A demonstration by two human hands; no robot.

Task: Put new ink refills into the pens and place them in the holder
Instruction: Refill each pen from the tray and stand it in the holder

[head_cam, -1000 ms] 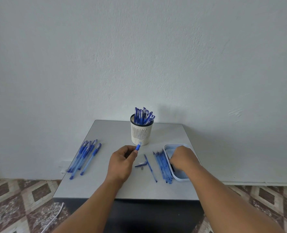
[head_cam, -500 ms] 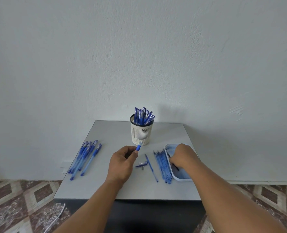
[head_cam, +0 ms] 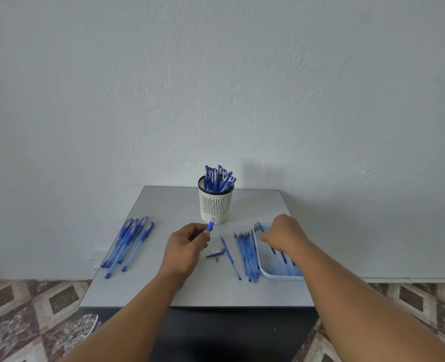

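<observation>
Nothing here can be read. The pens in the holder (head_cam: 215, 202) and those lying on the table (head_cam: 164, 205) may carry print on their barrels, but it is too small and blurred to make out.

left hand (head_cam: 183, 248) gripping a blue pen (head_cam: 210, 226), right hand (head_cam: 281, 231) reaching into white tray (head_cam: 273, 275) of refills

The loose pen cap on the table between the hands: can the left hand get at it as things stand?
Probably not right away. The pen cap lies in the open just right of the left hand, nothing covering it, but that hand's fingers are curled round a pen barrel, so it would have to free them first.
</observation>
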